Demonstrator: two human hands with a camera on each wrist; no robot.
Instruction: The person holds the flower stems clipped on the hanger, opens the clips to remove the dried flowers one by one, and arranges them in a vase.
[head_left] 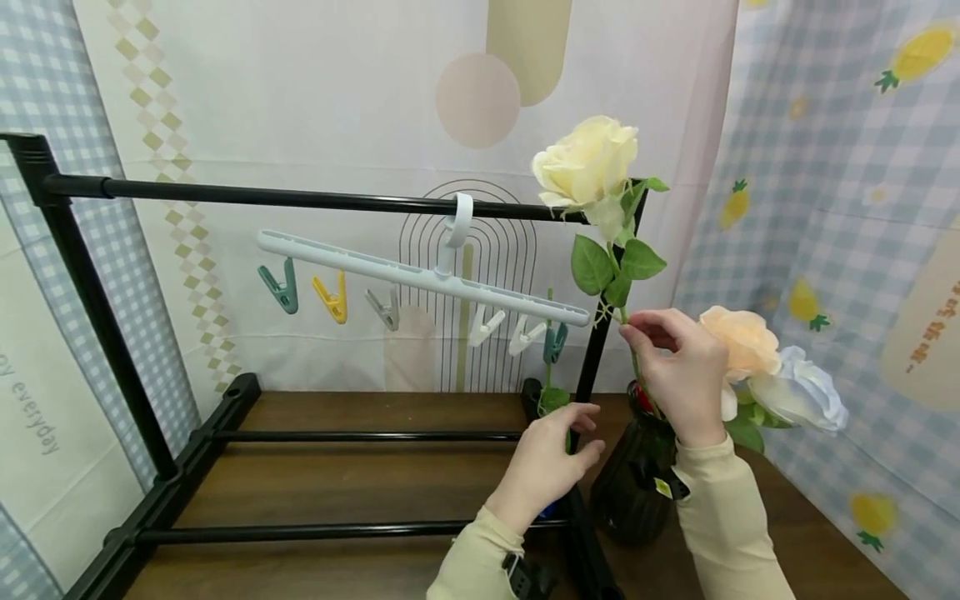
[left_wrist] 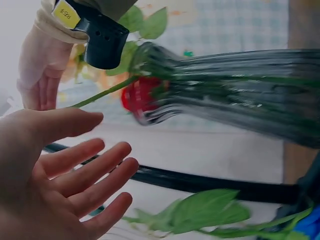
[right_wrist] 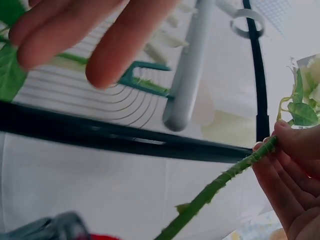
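Observation:
My right hand [head_left: 684, 371] pinches the green stem [right_wrist: 210, 192] of a cream rose [head_left: 588, 162] between thumb and fingers. The bloom stands upright above the hand, and the stem runs down toward the mouth of a dark glass vase [head_left: 633, 483]. Lower and to the left, my left hand [head_left: 546, 462] is held with fingers spread and nothing in them. Beside it hangs a leafy stem [left_wrist: 205, 210], head down, with a blue bloom [left_wrist: 311, 225] at its lower end. A teal clip [head_left: 555, 342] at the right end of a pale blue hanger [head_left: 420, 275] holds that stem.
The hanger hooks over the top bar [head_left: 300, 197] of a black rack standing on a brown table [head_left: 337, 483]. Other clips, including a yellow clip [head_left: 332, 297], dangle from it. A red flower [left_wrist: 142, 95], peach rose [head_left: 741, 340] and pale blue rose [head_left: 801, 390] are at the vase.

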